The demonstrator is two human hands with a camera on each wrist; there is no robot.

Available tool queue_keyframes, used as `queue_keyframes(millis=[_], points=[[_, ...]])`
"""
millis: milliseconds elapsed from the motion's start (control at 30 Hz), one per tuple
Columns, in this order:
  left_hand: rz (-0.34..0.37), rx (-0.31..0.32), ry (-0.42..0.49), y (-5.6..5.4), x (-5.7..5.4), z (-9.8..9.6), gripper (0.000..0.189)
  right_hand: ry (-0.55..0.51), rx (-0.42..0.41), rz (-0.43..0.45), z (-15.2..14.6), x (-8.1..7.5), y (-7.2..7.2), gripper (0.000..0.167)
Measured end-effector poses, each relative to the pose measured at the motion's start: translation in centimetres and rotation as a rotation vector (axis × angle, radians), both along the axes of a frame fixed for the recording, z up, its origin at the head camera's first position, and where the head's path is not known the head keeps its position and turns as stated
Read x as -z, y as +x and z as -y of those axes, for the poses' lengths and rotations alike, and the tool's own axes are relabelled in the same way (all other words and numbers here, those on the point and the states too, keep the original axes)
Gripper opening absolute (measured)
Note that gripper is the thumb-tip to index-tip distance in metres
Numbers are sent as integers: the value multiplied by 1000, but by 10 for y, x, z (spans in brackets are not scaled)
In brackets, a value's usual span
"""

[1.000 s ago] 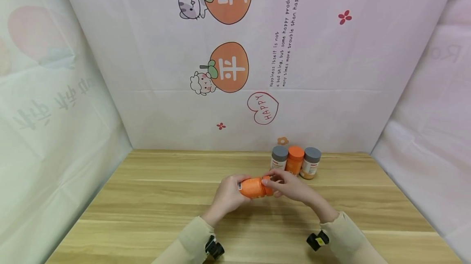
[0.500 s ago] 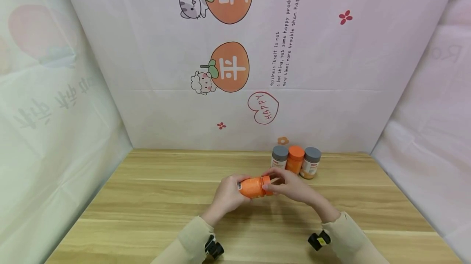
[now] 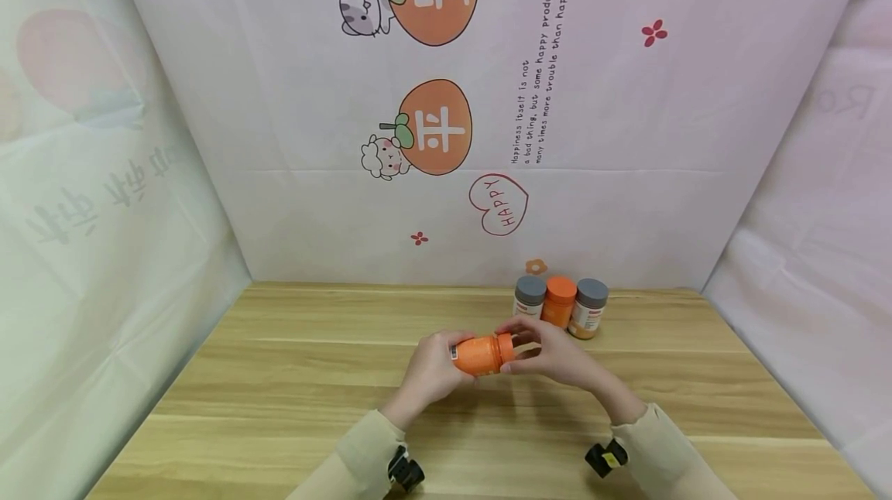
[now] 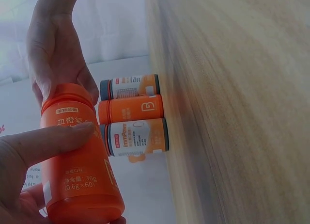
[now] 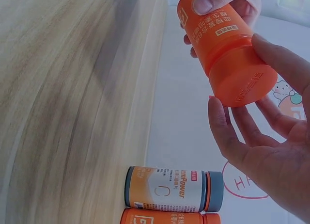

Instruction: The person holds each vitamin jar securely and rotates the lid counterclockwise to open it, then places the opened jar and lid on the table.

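Observation:
My left hand [image 3: 433, 368] grips an orange supplement bottle [image 3: 478, 356] round its body, with the thumb pressed across the printed label in the left wrist view. The bottle lies tilted nearly sideways above the table, its orange cap [image 5: 244, 81] pointing right. At that end my right hand [image 3: 554, 353] has its curled thumb and fingers spread round the cap's rim, fingertips on opposite sides. Raised lettering shows on the cap's flat top in the right wrist view. The cap sits on the bottle; whether it is loose cannot be seen.
Behind the right hand three bottles stand in a row by the back wall: a grey-capped one [image 3: 530, 292], an orange one [image 3: 560, 300] and another grey-capped one [image 3: 589, 309]. A wooden table [image 3: 293, 376] lies below, with printed white cloth [image 3: 313, 214] behind and at both sides.
My right thumb has slid down and round to the cap's lower side, and the right wrist has shifted slightly rightward. The left hand and its bottle stay in place.

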State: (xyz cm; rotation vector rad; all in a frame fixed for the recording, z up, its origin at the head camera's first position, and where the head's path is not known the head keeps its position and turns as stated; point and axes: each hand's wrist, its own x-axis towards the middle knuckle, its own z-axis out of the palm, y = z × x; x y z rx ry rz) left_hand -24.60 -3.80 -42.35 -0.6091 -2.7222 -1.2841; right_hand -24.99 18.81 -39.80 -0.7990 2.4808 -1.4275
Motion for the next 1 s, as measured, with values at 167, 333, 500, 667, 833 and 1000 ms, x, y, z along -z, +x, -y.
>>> queue_keyframes(millis=[167, 333, 500, 667, 833, 1000], points=[[11, -3, 8, 0, -1, 0, 55, -34, -8, -21, -1, 2, -1, 53], [6, -8, 10, 0, -1, 0, 56, -44, -9, -38, -1, 3, -1, 53], [6, -6, 11, -1, 0, 0, 56, 0, 20, -52, 1, 2, 0, 46], [4, -3, 8, 0, 0, 0, 55, 79, 58, -55, 4, -2, 1, 38], [-26, -3, -6, 0, -1, 0, 55, 124, 89, 51, 4, -3, -2, 40], [-37, -7, -18, 1, 0, 0, 55, 141, 110, 175, 3, -3, -4, 46]])
